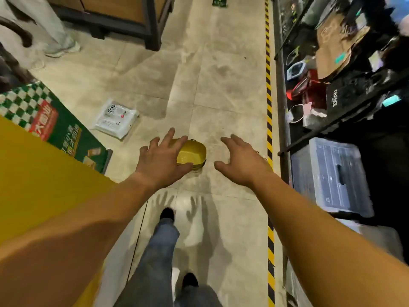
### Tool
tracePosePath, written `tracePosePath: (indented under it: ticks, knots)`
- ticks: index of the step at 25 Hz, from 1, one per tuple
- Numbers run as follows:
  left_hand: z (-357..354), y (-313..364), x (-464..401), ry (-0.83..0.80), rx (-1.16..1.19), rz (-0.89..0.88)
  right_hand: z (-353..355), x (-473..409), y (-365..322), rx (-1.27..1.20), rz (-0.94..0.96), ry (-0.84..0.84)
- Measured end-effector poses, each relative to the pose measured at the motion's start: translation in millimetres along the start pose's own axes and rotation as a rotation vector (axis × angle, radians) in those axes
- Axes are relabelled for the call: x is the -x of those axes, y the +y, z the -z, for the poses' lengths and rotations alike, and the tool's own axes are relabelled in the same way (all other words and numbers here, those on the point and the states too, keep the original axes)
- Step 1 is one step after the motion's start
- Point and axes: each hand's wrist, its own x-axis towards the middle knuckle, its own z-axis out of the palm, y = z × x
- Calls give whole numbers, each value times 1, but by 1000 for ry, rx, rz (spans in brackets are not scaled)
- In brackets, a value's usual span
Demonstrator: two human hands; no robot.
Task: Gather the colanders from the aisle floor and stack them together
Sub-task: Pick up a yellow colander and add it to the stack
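Yellow plastic colander (192, 154) at the middle of the frame, upside down on the pale tiled aisle floor (223, 89), partly hidden behind the left hand (160, 161). Left hand spread wide with fingers splayed, overlapping the colander's near-left side in this view; cannot tell whether touching it or above it, and no closed grip visible. Right hand (241, 161) just right of centre, likewise wide open, fingers fanned and slightly curled, holding nothing, apart from the colander with bare floor between. Both bare forearms reaching in from the lower corners. Shadows of two spread hands on the tiles below centre. Jeans and dark shoes (167, 213) at the bottom centre. White plastic-wrapped packet (116, 120) flat on the floor at left of centre, well apart from the colander. Green checkered display board (55, 125) along the left edge, beside a yellow surface. Yellow-and-black striped tape (269, 103) running top to bottom right of centre. Dark cluttered shelving at the right, with a clear plastic storage box (332, 176) at mid right. Wooden shelf unit with dark frame (132, 21) at the upper left, another person's light trouser leg and shoe (59, 41) beside it.
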Motion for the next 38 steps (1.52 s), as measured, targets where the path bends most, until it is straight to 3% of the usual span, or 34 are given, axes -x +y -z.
tracePosePath:
  ticks: [6,12,20,25,33,38]
  knots:
    - [-124,-68,-152,-63,-7,80,-98,-190,57,-27,-41,-57]
    - [-327,-129,-290,-189,16,204,-278,-363,138,71,-68,-135]
    - [-523,-198,-357,-257,-135,243,-469,-464,194,62,-92,-237]
    - [-567,-221,-361,-266,-111,230,-515,-477,211,106,-102,-213]
    - [-588,-225,-367,-305,-72,153,-544,-489,220,-20,-135,-200]
    - [-565,-204,-353,-282,-58,122,-523,-465,222,-110,-150,-110]
